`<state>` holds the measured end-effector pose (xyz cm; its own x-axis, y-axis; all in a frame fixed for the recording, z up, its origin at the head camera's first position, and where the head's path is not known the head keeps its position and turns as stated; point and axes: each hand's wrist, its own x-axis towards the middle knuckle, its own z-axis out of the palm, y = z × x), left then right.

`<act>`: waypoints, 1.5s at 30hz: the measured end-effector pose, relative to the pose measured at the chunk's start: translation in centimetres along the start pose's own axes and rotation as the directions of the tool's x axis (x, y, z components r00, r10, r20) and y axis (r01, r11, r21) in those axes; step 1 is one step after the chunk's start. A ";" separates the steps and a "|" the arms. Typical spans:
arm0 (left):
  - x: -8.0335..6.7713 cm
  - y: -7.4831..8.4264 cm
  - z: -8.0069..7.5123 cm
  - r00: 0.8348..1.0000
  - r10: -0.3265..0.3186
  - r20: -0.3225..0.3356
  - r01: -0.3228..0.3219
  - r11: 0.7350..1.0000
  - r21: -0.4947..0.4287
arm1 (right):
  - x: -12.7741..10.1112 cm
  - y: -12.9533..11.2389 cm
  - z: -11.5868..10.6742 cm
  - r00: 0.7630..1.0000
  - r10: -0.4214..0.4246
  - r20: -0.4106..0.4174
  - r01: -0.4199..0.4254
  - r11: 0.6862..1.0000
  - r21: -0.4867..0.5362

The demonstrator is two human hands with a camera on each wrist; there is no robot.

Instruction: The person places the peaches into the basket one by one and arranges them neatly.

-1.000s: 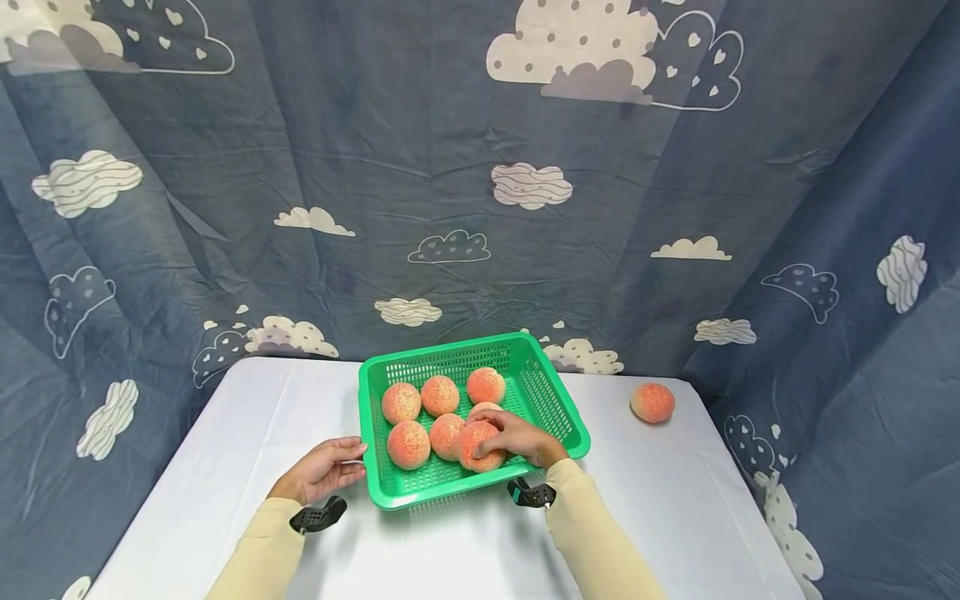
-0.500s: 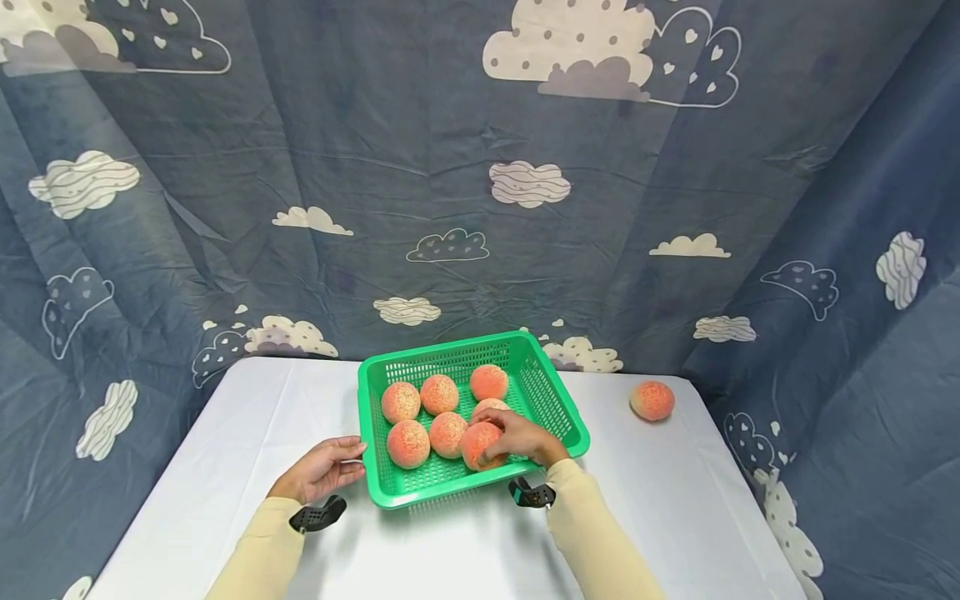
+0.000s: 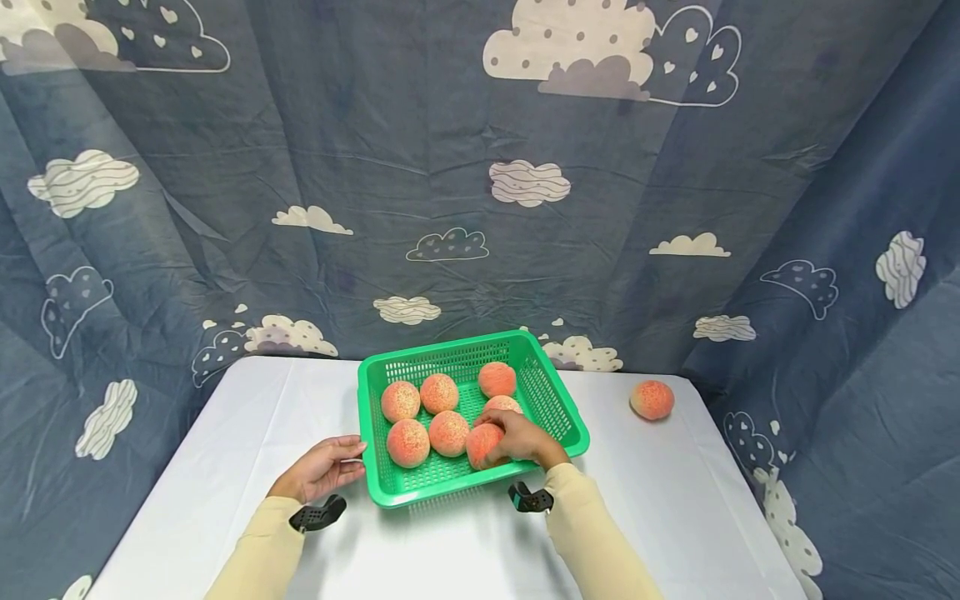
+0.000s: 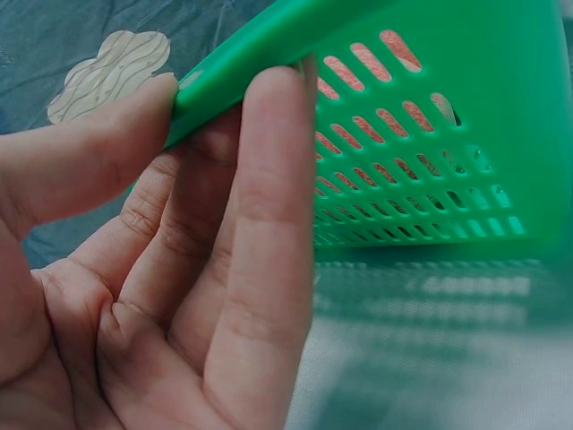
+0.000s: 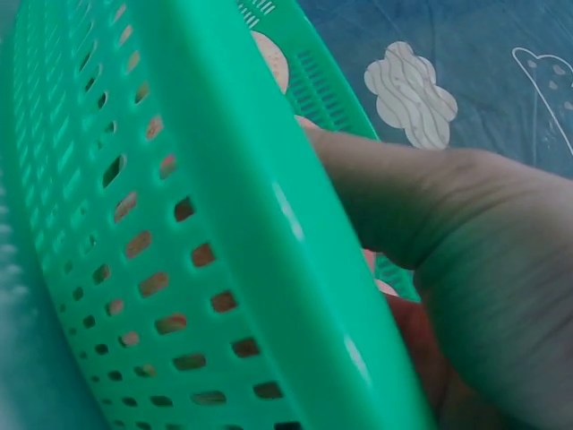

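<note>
A green plastic basket [image 3: 420, 498] with slotted walls holds several orange-pink peaches. My left hand [image 3: 322, 469] is at its left side; in the left wrist view the thumb [image 4: 98, 148] and fingers pinch the basket rim [image 4: 260, 63]. Inside the basket, my right hand [image 3: 522, 438] grips the front-right peach [image 3: 482, 447], partly covering it. Just behind that hand is another peach [image 3: 502, 404], half hidden, and farther back sits a peach [image 3: 497, 379]. In the right wrist view the basket wall [image 5: 242, 224] hides most of the gripped peach and the fingertips.
A single peach [image 3: 652, 400] lies on the white-covered table [image 3: 660, 483], near its back right corner. Behind the table hangs a dark blue curtain [image 3: 442, 200] with cloud prints. More peaches [image 3: 408, 443] sit in the basket's left half.
My right hand's peach has shifted slightly to the right within the basket. The two peaches behind it have also moved right. My left hand has stayed at the rim.
</note>
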<state>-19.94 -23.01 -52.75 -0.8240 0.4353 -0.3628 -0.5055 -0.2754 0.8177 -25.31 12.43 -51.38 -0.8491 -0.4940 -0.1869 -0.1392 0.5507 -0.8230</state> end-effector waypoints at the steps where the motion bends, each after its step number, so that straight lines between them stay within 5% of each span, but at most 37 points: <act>1: 0.0 0.0 0.0 1.000 0.001 0.002 -0.001 1.000 -0.001 | -0.1 0.0 0.0 1.000 0.003 -0.011 -0.004 1.000 -0.023; 8: 0.0 0.0 -0.1 1.000 0.005 0.009 -0.005 1.000 -0.008 | -0.7 -0.4 -0.3 0.997 -0.008 -0.078 0.000 0.995 -0.095; 21: 0.1 0.0 0.1 1.000 -0.001 0.009 0.001 1.000 -0.007 | -2.0 0.3 -2.3 0.989 -0.046 -0.139 0.046 0.999 0.000; 34: -0.1 0.1 0.1 0.999 0.006 0.032 -0.006 1.000 -0.011 | -4.1 1.7 -5.8 0.973 0.025 -0.230 0.015 0.985 0.171; 45: -0.1 0.1 0.1 1.000 -0.010 0.029 0.010 1.000 0.003 | -5.6 3.5 -8.6 0.966 -0.007 -0.259 0.106 0.923 0.369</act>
<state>-19.86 -22.99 -52.62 -0.8110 0.4627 -0.3580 -0.5130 -0.2685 0.8153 -25.47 22.91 -48.64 -0.9510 -0.3070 -0.0358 -0.0303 0.2077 -0.9777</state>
